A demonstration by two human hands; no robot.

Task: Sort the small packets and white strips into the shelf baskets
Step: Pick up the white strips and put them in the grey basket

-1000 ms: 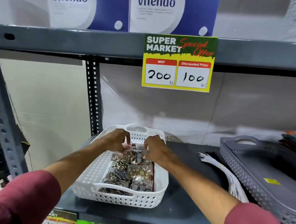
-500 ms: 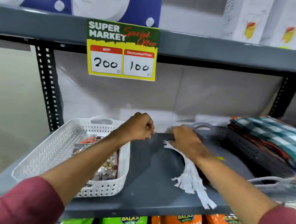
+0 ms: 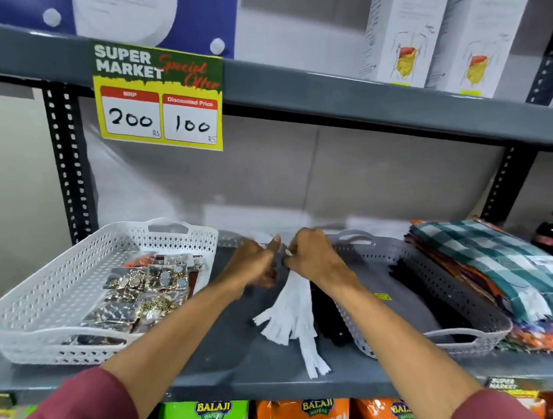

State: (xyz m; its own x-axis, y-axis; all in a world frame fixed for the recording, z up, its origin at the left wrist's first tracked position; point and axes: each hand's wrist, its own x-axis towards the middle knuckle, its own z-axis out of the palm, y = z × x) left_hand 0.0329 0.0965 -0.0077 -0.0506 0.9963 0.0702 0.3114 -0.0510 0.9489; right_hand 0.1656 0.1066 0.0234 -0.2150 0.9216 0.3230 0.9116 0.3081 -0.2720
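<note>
A bundle of white strips (image 3: pixel 290 315) lies on the grey shelf between two baskets, fanned out toward the front edge. My right hand (image 3: pixel 311 259) is closed on the far end of the bundle. My left hand (image 3: pixel 254 266) is next to it with the thumb up, its fingers curled at the same end of the strips; its grip is blurred. The white basket (image 3: pixel 40 296) on the left holds several small clear packets (image 3: pixel 146 292) of metal pieces. The grey basket (image 3: pixel 424 290) stands on the right.
Black strips (image 3: pixel 327 321) lie beside the white ones against the grey basket. Folded checked cloths (image 3: pixel 496 269) are stacked at the right. A yellow price sign (image 3: pixel 159 97) hangs from the upper shelf. Snack bags (image 3: pixel 315 416) sit below.
Both hands left the packets in the white basket and moved right to the white strips. My left hand has now come in beside my right hand at the bundle's far end.
</note>
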